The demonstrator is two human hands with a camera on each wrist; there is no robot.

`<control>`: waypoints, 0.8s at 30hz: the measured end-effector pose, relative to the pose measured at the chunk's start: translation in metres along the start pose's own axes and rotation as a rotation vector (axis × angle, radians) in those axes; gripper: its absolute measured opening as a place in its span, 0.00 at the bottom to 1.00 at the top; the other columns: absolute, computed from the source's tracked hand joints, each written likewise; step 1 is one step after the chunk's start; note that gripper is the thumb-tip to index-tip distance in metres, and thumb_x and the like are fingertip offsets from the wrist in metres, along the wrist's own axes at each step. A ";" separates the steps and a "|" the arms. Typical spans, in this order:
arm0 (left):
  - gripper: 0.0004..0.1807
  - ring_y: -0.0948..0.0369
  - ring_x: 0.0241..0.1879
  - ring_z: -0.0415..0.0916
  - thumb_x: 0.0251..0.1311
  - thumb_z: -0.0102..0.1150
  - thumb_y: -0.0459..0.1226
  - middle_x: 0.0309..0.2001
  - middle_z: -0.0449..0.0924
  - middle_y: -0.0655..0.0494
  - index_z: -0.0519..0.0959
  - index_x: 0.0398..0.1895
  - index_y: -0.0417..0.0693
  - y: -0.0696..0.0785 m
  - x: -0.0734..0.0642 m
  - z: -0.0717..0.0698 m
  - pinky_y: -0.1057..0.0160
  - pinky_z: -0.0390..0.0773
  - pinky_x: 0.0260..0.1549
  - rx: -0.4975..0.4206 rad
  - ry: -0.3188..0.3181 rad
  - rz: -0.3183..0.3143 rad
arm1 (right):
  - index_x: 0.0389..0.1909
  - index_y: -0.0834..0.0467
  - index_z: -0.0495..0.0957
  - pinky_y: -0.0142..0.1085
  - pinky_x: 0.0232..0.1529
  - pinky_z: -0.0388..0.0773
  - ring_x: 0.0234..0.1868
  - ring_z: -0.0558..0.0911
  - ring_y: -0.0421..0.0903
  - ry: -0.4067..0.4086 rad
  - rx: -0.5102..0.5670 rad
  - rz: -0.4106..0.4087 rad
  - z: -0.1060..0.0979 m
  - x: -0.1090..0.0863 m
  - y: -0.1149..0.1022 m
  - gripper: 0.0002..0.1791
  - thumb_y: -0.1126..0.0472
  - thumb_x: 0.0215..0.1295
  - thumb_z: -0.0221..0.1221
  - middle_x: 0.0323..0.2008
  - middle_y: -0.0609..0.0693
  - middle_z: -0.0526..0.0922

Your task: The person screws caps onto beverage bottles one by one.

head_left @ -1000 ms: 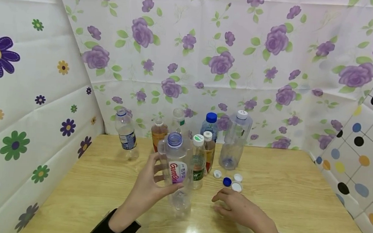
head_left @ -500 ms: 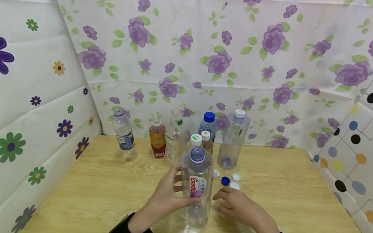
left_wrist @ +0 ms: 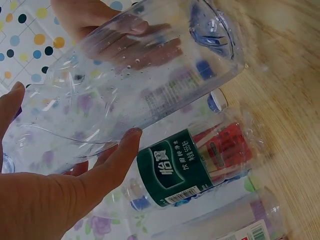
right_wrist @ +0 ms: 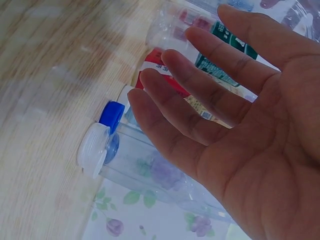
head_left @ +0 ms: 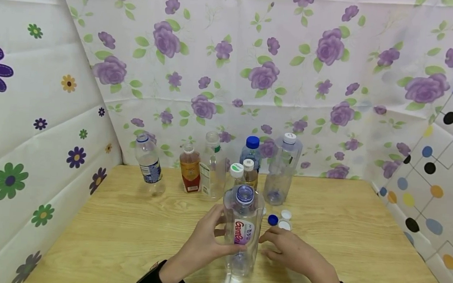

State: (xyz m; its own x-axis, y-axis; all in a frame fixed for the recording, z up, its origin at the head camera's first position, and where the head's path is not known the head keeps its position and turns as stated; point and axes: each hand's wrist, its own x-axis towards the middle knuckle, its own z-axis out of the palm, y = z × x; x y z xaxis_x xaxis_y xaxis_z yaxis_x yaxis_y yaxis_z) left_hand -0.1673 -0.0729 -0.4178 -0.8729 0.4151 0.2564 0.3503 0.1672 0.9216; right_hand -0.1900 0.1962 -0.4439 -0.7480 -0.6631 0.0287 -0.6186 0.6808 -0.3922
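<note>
One uncapped clear bottle [head_left: 243, 229] was upright between the left hand [head_left: 210, 241] and the right hand [head_left: 295, 252]. Remotely, I watched the left grip it, thumb across its front; the right, just beside it, had loosely spread fingers. Beyond the bottle's right side lay a blue cap [head_left: 272, 220] and white caps [head_left: 285, 225].

Place looked like makeshift tabletop booth: wood-grain table [head_left: 334, 230] stood walled in by creased printed sheets, purple-rose sheet [head_left: 238, 73] behind, daisy sheet [head_left: 35, 147] left, polka-dot sheet [head_left: 439, 172] right. Wider building could not be told.
</note>
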 end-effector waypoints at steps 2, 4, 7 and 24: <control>0.49 0.48 0.63 0.74 0.52 0.80 0.43 0.65 0.69 0.56 0.62 0.76 0.64 -0.001 0.000 0.000 0.60 0.84 0.55 0.002 -0.011 -0.001 | 0.51 0.55 0.84 0.37 0.42 0.83 0.47 0.82 0.48 -0.001 0.002 0.002 0.000 0.000 0.000 0.11 0.58 0.71 0.64 0.47 0.48 0.81; 0.49 0.48 0.63 0.74 0.52 0.80 0.42 0.65 0.70 0.56 0.63 0.76 0.64 -0.001 0.000 0.000 0.60 0.84 0.55 0.009 -0.018 0.000 | 0.51 0.55 0.84 0.38 0.42 0.83 0.47 0.82 0.48 -0.001 0.003 0.005 0.000 0.000 0.001 0.11 0.59 0.71 0.64 0.47 0.49 0.81; 0.48 0.48 0.63 0.74 0.52 0.80 0.41 0.64 0.70 0.55 0.64 0.75 0.62 -0.002 0.000 -0.001 0.60 0.84 0.55 0.016 -0.024 0.002 | 0.51 0.55 0.84 0.39 0.43 0.84 0.47 0.82 0.48 0.000 -0.004 0.012 -0.001 0.000 0.001 0.11 0.59 0.71 0.64 0.48 0.49 0.81; 0.48 0.47 0.64 0.74 0.50 0.81 0.41 0.66 0.73 0.51 0.64 0.74 0.53 -0.006 0.003 0.000 0.55 0.83 0.57 0.030 -0.055 -0.016 | 0.50 0.60 0.83 0.40 0.44 0.85 0.48 0.84 0.52 0.081 -0.062 -0.026 -0.009 0.001 0.013 0.12 0.64 0.68 0.66 0.47 0.52 0.82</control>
State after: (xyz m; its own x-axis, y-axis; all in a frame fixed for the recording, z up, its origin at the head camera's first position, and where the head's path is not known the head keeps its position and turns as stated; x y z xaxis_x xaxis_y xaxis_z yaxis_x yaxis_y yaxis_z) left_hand -0.1717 -0.0723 -0.4226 -0.8590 0.4603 0.2242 0.3469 0.2011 0.9161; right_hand -0.2011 0.2077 -0.4409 -0.7467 -0.6555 0.1130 -0.6501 0.6833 -0.3323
